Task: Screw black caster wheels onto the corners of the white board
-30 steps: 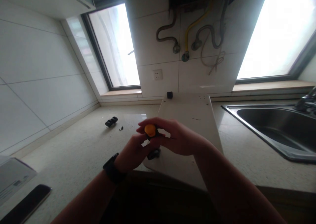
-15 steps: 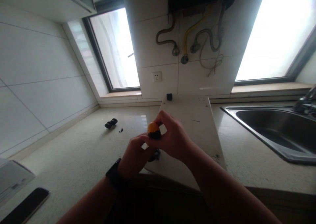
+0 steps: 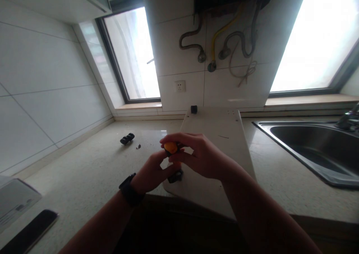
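Observation:
My right hand (image 3: 196, 151) is closed round the orange-and-black handle of a screwdriver (image 3: 171, 147), which points down at the near left corner of a white board (image 3: 213, 123). My left hand (image 3: 155, 172) is closed lower down, thumb and fingers round the lower part of the screwdriver; its shaft and tip are hidden. Just below the fingers, a black fitting (image 3: 175, 176) sits at that corner of the board. A similar black fitting (image 3: 193, 109) stands on the far left corner. Small holes mark the far right corner.
Several black fittings (image 3: 127, 138) lie on the counter to the left, beside a small pile of screws (image 3: 138, 146). A phone (image 3: 30, 231) and a white box (image 3: 18, 200) are at the near left. To the right is a steel sink (image 3: 303, 142).
My right hand has turned over the screwdriver handle, its fingers now stretched further across the top. The handle tilts slightly differently. My left hand stays low beside the fitting.

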`<state>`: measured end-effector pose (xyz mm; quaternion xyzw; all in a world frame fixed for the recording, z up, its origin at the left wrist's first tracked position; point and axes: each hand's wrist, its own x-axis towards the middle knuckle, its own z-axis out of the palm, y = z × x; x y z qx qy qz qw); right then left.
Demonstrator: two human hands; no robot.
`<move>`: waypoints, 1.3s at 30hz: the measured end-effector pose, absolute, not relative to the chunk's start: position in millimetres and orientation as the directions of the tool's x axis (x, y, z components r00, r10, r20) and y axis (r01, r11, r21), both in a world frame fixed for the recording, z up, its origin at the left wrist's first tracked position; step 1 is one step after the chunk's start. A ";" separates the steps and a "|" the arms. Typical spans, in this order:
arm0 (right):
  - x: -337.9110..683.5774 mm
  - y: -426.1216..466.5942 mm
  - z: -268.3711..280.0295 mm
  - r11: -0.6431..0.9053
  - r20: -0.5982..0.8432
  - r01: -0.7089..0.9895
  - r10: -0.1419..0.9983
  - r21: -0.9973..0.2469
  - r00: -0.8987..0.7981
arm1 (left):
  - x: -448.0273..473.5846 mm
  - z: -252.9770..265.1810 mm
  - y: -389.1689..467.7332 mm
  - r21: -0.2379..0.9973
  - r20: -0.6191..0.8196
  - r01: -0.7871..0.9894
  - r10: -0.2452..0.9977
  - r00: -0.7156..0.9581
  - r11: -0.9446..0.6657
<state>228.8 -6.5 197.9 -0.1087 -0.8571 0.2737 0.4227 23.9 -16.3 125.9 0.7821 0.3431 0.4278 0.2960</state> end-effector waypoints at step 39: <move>216.3 6.7 190.9 0.801 0.678 -0.043 0.474 -0.597 -0.562 | 27.0 126.9 -7.4 0.770 0.488 0.230 0.781 0.389 -0.595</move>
